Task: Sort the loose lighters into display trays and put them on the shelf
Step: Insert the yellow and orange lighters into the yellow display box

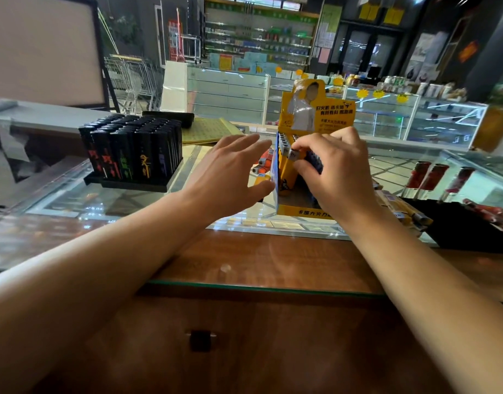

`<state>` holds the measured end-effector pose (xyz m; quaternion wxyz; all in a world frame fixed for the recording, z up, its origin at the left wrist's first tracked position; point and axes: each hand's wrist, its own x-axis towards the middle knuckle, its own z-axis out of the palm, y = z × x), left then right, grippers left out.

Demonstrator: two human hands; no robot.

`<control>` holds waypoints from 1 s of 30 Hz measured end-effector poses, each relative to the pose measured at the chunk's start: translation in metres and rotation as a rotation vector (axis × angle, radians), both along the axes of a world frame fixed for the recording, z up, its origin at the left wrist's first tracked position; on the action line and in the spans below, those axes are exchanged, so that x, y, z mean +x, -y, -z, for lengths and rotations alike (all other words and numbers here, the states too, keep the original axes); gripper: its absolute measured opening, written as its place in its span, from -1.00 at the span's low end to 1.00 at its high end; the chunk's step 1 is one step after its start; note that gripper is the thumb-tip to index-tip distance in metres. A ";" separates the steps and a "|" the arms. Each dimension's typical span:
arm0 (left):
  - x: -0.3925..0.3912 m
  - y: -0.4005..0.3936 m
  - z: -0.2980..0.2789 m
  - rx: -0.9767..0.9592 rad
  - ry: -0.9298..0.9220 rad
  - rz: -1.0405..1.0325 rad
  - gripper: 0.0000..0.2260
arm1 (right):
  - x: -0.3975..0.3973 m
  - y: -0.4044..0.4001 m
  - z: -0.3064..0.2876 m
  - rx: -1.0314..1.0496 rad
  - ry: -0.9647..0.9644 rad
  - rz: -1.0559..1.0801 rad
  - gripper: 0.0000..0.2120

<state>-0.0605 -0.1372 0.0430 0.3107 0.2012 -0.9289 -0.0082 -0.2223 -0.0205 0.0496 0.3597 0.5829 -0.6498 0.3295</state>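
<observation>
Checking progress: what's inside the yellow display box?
The yellow display box holds upright lighters; the right hand grips dark ones and hides the rest.

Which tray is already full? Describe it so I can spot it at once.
On the glass counter, look left of the hands. The black tray there holds upright black lighters with coloured markings. The yellow cardboard display box to its right is only partly filled.

Left hand [230, 169] hovers with fingers spread; right hand [338, 169] has its fingers curled, pinching.
</observation>
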 end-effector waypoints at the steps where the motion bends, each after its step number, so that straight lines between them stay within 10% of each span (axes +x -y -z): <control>1: 0.000 0.000 0.000 0.006 0.005 -0.001 -0.36 | 0.000 0.001 0.000 0.011 -0.021 0.012 -0.78; 22: 0.010 0.019 0.002 0.179 0.230 0.016 -0.78 | 0.007 0.005 0.000 0.052 0.002 -0.015 -0.61; 30: -0.025 0.049 0.007 0.167 0.421 -0.144 -0.38 | 0.011 0.009 -0.001 0.045 -0.027 0.026 -0.57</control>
